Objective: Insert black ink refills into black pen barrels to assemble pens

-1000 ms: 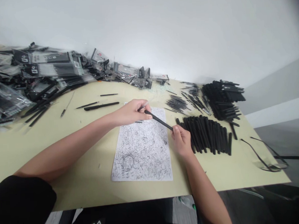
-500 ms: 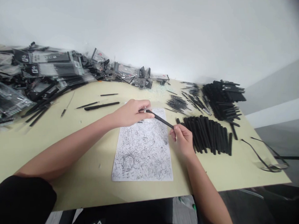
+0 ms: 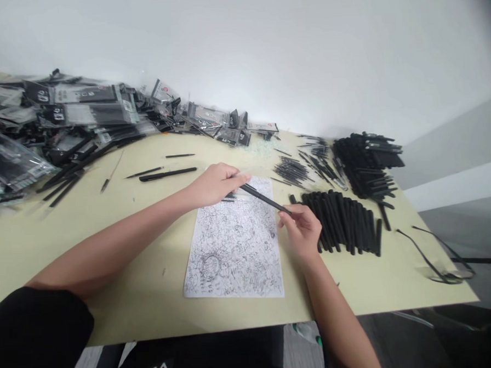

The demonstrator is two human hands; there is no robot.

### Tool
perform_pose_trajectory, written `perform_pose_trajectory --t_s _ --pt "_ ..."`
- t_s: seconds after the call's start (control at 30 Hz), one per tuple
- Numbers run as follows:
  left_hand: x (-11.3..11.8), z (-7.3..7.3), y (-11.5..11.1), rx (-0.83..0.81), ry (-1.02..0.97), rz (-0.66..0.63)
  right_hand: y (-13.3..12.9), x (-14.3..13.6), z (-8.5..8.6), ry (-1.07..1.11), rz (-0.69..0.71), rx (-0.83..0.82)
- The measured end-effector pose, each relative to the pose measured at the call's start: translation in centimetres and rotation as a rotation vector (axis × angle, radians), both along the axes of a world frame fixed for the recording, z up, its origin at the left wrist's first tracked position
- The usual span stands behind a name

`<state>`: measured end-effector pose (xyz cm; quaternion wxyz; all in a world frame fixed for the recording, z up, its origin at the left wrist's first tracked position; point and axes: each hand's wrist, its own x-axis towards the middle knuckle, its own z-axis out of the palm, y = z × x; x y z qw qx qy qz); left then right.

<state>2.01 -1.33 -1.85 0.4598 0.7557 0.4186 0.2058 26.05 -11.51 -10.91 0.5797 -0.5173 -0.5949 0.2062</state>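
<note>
A slim black pen (image 3: 266,199) slants between my two hands above a sheet of paper (image 3: 236,256) covered in dark scribbles. My left hand (image 3: 217,184) is closed around the pen's upper-left end, thumb stretched along it, so that end is hidden. Below its fingers, short dark sticks, too small to make out, show over the paper. At the lower-right end, my right hand (image 3: 302,229) pinches the pen between thumb and fingers. Just right of this hand lies a row of black pen barrels or caps (image 3: 342,221).
Bagged pens and packaging (image 3: 89,107) heap along the wall at left. A black pen (image 3: 167,175) lies left of the paper. Thin refills (image 3: 291,171) and stacked black pen parts (image 3: 363,161) sit at the back right. Eyeglasses (image 3: 443,275) rest by the right edge.
My right hand has shifted slightly right, and the pen has slid a little down and right with it. My left thumb and fingers have closed together, covering the gap seen before.
</note>
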Motion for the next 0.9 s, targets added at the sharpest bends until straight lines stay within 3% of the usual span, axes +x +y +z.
perform_pose_trajectory --t_s 0.1,0.23,0.6,0.9 --pt "0.1 -0.1 0.0 -0.037 -0.012 0.000 0.2 0.4 -0.4 -0.037 -0.010 0.105" --pt "0.1 -0.1 0.0 -0.053 -0.013 0.004 0.2 0.6 -0.4 -0.058 -0.001 0.128" --pt "0.1 -0.3 0.0 0.041 -0.076 -0.058 -0.4 -0.1 1.3 -0.136 -0.040 -0.173" --pt "-0.2 0.0 0.1 0.013 -0.098 -0.111 -0.1 0.4 0.6 -0.023 0.020 -0.288"
